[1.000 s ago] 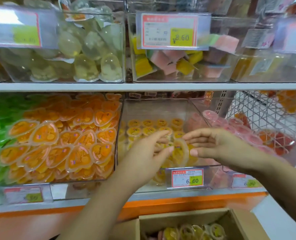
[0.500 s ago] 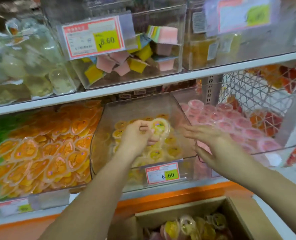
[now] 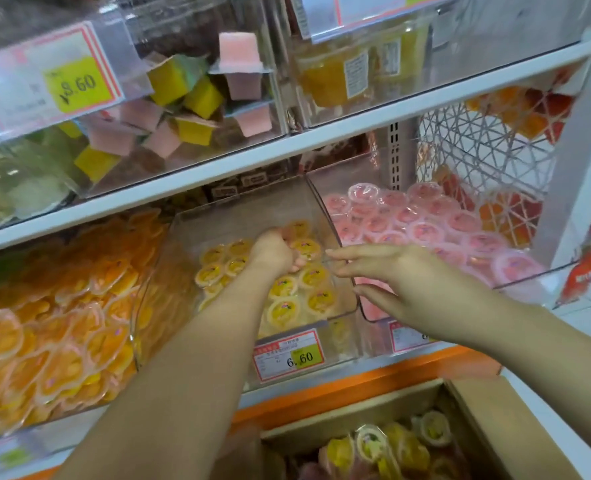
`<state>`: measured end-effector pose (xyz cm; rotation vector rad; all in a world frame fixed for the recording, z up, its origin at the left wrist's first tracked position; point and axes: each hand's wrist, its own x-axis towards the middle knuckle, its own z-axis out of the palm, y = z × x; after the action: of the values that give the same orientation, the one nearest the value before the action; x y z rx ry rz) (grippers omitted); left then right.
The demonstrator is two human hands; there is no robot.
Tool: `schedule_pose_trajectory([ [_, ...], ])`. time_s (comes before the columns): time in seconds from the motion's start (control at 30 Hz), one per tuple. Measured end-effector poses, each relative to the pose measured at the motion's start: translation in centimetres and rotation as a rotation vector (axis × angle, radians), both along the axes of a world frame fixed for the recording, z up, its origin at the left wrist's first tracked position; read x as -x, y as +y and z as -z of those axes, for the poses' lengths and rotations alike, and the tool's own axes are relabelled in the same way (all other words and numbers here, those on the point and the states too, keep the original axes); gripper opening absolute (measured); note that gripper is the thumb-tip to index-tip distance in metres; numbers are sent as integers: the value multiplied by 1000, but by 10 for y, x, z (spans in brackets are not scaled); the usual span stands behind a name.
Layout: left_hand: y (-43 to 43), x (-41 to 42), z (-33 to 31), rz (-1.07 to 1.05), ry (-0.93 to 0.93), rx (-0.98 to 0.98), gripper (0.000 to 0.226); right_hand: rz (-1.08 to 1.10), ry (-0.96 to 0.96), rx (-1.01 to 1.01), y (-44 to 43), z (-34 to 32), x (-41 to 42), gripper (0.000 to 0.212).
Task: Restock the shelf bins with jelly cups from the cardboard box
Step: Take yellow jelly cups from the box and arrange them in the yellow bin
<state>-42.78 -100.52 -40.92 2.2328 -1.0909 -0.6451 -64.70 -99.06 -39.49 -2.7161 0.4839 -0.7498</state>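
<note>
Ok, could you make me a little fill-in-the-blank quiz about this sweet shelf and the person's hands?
1. The left hand is inside the middle bin, whose jelly cups are ____.
2. The sweets in the bin to its right are ____.
3. The price tag on the middle bin reads ____.
4. The right hand, fingers straight, holds ____.
Missing words: yellow; pink; 6.60; nothing.

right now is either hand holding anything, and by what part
The left hand looks to pinch a yellow jelly cup by its near rim, down in the middle bin. The right hand is open and holds nothing.
</note>
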Motion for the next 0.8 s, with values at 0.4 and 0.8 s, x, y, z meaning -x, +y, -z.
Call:
schedule_pose_trajectory([
  [0.4,22,-20,-3,363,-658,-219,40,24,-26,-55,1,1,-1,28],
  [0.8,41,-30,-28,489,-548,-104,51,32,-5,75,3,-3,-6,25],
])
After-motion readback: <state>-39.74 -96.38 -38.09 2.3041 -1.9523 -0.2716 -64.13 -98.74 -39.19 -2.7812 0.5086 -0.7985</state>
